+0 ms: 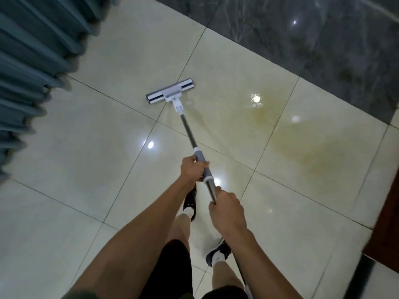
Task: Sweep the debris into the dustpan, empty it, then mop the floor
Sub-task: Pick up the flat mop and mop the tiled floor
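Nearest the camera, 2 bare forearms reach forward over dark shorts (172,268) and 2 dark shoes with white socks. The right shoe (218,253) stands under the right forearm, and the left shoe (191,201) is further ahead, partly hidden by the left wrist.

The right hand (227,209) is closed in a full fist around the upper metal part of the mop handle (190,132), thumb side toward the mop head. Just ahead of it, the left hand (193,169) is wrapped tight around the grey grip sleeve (204,167) on the same handle, fingers curled over the top. The 2 hands are near each other but apart, with a short stretch of sleeve and bare metal between them.

From the left hand the handle runs forward and slightly left, sloping down to the mop head (170,93). The head lies flat on the cream tiled floor (86,158), well ahead of both hands, set crosswise to the handle and sitting over a grout line.

To the right of the handle the tiles show a yellowish, wet-looking patch (302,143) with ceiling lights reflected in it. On the left hang folds of a blue-grey curtain (28,67). Beyond the mop head, a band of dark marble flooring (313,44) crosses the far right. A dark wooden edge (386,223) shows at the right border.
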Tool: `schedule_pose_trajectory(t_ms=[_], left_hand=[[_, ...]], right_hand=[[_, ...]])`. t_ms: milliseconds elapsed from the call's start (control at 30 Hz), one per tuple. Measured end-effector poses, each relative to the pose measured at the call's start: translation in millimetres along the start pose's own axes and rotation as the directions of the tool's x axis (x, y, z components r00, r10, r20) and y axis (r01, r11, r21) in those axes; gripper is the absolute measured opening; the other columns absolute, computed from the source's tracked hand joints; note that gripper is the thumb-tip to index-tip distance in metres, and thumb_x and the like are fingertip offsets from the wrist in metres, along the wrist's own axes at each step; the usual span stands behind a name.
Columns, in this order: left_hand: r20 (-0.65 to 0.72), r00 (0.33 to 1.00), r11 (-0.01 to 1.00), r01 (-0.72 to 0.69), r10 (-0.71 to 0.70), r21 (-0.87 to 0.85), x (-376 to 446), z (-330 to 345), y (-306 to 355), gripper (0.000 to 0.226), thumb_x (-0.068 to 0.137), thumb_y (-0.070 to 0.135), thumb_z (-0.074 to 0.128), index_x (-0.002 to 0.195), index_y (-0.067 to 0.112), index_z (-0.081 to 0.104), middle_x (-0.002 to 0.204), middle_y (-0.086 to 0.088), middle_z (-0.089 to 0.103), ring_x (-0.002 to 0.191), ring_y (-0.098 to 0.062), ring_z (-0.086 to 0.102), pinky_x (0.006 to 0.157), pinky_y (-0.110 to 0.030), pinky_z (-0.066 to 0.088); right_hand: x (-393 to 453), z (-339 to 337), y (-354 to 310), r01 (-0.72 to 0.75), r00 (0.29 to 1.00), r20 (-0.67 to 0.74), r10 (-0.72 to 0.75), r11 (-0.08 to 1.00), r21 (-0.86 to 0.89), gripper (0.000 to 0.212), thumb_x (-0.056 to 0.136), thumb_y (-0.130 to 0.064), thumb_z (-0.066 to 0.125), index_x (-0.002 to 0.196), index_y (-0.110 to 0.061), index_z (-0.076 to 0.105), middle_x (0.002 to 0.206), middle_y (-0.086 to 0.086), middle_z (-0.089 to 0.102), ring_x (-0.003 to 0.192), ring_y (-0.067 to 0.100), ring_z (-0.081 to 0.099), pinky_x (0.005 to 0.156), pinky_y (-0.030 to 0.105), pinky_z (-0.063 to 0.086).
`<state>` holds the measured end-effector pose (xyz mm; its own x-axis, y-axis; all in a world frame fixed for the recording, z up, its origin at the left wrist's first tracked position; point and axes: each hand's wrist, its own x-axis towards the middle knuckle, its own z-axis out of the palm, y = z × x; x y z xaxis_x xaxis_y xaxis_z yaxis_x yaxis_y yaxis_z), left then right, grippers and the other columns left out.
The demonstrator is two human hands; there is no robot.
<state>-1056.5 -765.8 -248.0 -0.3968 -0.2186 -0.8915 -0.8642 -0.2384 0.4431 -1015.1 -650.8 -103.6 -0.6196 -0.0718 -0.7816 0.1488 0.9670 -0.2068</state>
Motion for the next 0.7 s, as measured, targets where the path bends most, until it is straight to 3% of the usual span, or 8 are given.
schedule_pose_trajectory(t_ms=[67,200,400,533,600,700], left_hand=[[-0.027,0.999,1.000,-0.018,0.018,0.003,26,-15,25,0.048,0.085,0.009,0.077,0.127,-0.004,0.059,0.111,-0.022,0.069,0.080,-0.029,0.072,0.049,-0.031,0.058],[-0.068,0.997,0.999,-0.039,0.040,0.016,65,-35,64,0.036,0.086,0.011,0.077,0.118,-0.002,0.063,0.110,-0.021,0.070,0.083,-0.032,0.072,0.052,-0.034,0.058],[-0.032,0.999,0.999,-0.027,0.028,0.038,61,-36,66,0.034,0.089,0.013,0.075,0.117,-0.002,0.061,0.103,-0.019,0.069,0.078,-0.029,0.070,0.045,-0.030,0.056],[-0.041,0.998,0.999,-0.037,0.038,0.016,52,-33,43,0.032,0.093,0.017,0.069,0.120,0.001,0.060,0.101,-0.015,0.067,0.076,-0.027,0.068,0.057,-0.035,0.057],[-0.051,0.998,0.999,-0.031,0.030,-0.022,48,-29,35,0.029,0.095,0.015,0.067,0.120,0.003,0.059,0.095,-0.012,0.065,0.068,-0.022,0.065,0.063,-0.036,0.059],[-0.034,0.999,0.999,-0.011,0.009,-0.038,38,-17,19,0.022,0.097,0.011,0.064,0.118,0.006,0.056,0.090,-0.011,0.061,0.067,-0.022,0.063,0.077,-0.042,0.061]], right_hand=[[28,-1,-23,0.028,0.999,-0.042,-0.027,0.999,0.021,0.023,0.100,-0.015,0.052,0.122,-0.009,0.053,0.087,0.001,0.051,0.061,0.014,0.046,0.046,0.019,0.025],[73,-4,-58,0.048,0.995,-0.091,-0.043,0.997,0.058,0.019,0.098,-0.014,0.053,0.116,-0.010,0.056,0.093,0.003,0.058,0.069,0.021,0.052,0.049,0.023,0.031],[74,1,-52,0.025,0.997,-0.080,-0.017,0.994,0.107,0.014,0.095,-0.015,0.050,0.109,-0.011,0.054,0.088,0.004,0.056,0.059,0.016,0.048,0.047,0.027,0.031],[50,12,-28,0.003,0.995,0.092,-0.049,0.899,0.439,0.012,0.096,-0.025,0.051,0.102,-0.015,0.054,0.084,0.008,0.062,0.058,0.024,0.064,0.053,0.037,0.058],[31,19,-15,-0.081,0.974,0.216,-0.068,0.786,0.613,0.013,0.098,-0.027,0.049,0.106,-0.017,0.052,0.082,0.011,0.060,0.047,0.022,0.062,0.046,0.031,0.055],[5,33,13,-0.147,0.955,0.288,-0.075,0.722,0.676,0.020,0.100,-0.027,0.044,0.119,-0.021,0.048,0.083,0.014,0.058,0.050,0.024,0.060,0.047,0.032,0.056]])
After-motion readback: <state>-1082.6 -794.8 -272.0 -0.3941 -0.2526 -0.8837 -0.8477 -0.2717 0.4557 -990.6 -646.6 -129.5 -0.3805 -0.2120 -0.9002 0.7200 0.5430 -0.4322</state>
